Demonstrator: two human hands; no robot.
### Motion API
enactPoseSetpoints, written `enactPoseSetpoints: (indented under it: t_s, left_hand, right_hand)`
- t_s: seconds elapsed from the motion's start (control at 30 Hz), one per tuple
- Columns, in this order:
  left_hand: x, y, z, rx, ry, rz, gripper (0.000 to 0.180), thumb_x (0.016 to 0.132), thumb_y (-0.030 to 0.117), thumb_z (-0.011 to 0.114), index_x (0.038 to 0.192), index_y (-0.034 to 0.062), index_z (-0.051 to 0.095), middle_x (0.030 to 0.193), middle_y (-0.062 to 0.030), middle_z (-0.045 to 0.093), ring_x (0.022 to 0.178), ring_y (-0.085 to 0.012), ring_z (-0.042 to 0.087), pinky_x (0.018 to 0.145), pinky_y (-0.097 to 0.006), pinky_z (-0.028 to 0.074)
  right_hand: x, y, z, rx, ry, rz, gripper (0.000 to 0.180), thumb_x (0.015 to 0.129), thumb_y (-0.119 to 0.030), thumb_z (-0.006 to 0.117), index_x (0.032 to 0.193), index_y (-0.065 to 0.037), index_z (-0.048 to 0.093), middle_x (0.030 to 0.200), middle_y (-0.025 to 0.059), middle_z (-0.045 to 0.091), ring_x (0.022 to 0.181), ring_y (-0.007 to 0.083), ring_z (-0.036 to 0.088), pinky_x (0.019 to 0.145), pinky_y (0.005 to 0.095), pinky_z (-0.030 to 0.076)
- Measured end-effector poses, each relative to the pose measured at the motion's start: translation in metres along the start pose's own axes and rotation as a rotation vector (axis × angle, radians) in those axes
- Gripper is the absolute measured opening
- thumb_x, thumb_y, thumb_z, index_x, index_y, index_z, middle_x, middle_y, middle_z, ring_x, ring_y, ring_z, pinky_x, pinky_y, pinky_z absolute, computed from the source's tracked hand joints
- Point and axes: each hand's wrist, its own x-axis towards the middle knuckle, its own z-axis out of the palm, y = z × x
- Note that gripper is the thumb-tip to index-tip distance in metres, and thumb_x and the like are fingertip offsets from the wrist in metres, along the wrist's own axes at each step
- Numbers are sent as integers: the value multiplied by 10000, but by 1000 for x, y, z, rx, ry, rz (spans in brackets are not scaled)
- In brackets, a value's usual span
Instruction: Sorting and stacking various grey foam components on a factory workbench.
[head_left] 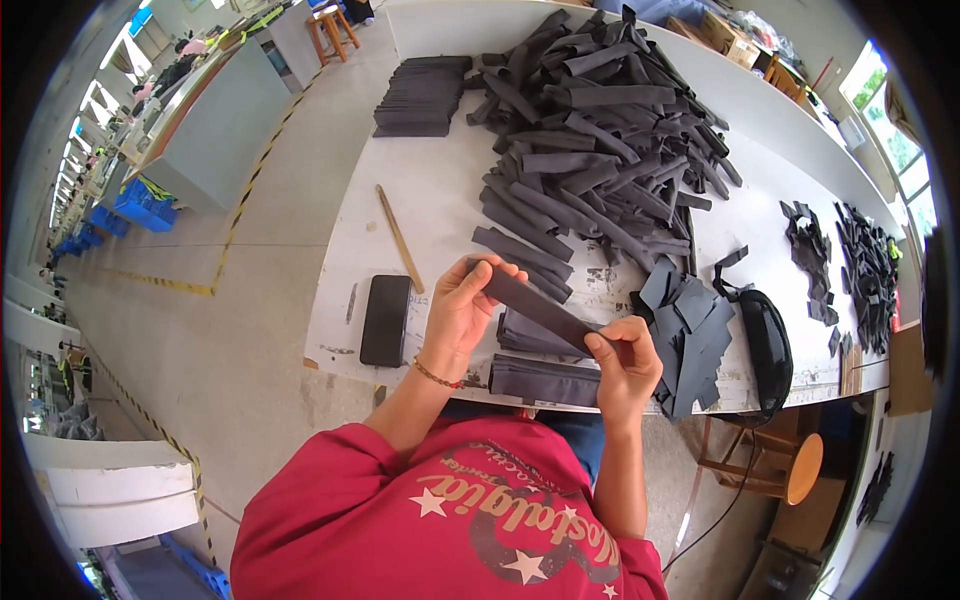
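A dark grey fabric strip (538,311) is stretched at a slant between my hands, above the table's near edge. My left hand (463,308) pinches its upper left end between thumb and fingers. Its lower right end is gripped by my right hand (629,362), thumb on top. Beneath the strip lie folded dark fabric pieces (545,382) in a neat stack, partly covered by my right hand. Just beyond my hands, a few strips (520,262) lie side by side, and behind them rises a large loose heap of rolled fabric strips (600,150).
Left on the white table (345,235) are a black phone (385,320), a wooden stick (400,240) and a stacked fabric pile (422,97). Flat dark pieces (688,340) and a black case (766,350) lie right. A wooden stool (803,468) stands below.
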Motion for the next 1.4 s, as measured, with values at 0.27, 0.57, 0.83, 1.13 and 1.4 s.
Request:
enactPoseSetpoints:
  t_s: [0.27, 0.57, 0.83, 1.13, 1.4]
  left_hand:
    - [-7, -1, 5, 75, -13, 55, 139, 962, 116, 581, 1038, 5, 615, 997, -154, 684, 976, -308, 672, 887, -398, 537]
    - [-12, -1, 4, 23, 13, -48, 146, 965, 116, 572, 1043, 1, 617, 991, -156, 680, 968, -303, 674, 871, -398, 543]
    - [-11, -14, -1, 652, 247, -164, 184, 878, 183, 691, 877, -1, 685, 931, -65, 673, 773, -119, 620, 672, -245, 489]
    - [-13, -47, -37, 1441, 118, 179, 131, 749, 145, 762, 790, 45, 689, 838, -68, 615, 833, -220, 577, 767, -346, 470]
    - [47, -36, -44, 1445, 54, 330, 56, 801, 102, 693, 837, 61, 678, 839, -77, 619, 793, -264, 584, 738, -361, 474]
  right_hand:
    - [-1, -1, -11, 218, -58, 385, 203, 831, -19, 728, 982, 10, 594, 888, -14, 552, 829, 72, 512, 757, 199, 410]
    - [-5, -6, -8, -298, -93, -34, 62, 897, -17, 633, 865, -12, 581, 824, 9, 513, 747, 90, 456, 667, 213, 362]
    - [15, 34, -41, -335, -47, 386, 110, 894, -92, 676, 871, 12, 647, 745, -49, 560, 695, 34, 470, 630, 194, 386]
    - [8, 82, -46, -548, -71, 435, 147, 831, -121, 717, 855, 11, 656, 720, 30, 607, 657, 108, 518, 621, 256, 428]
    - [0, 70, -83, -799, 189, 198, 106, 830, -102, 701, 862, -7, 666, 764, 93, 584, 652, 197, 548, 630, 314, 459]
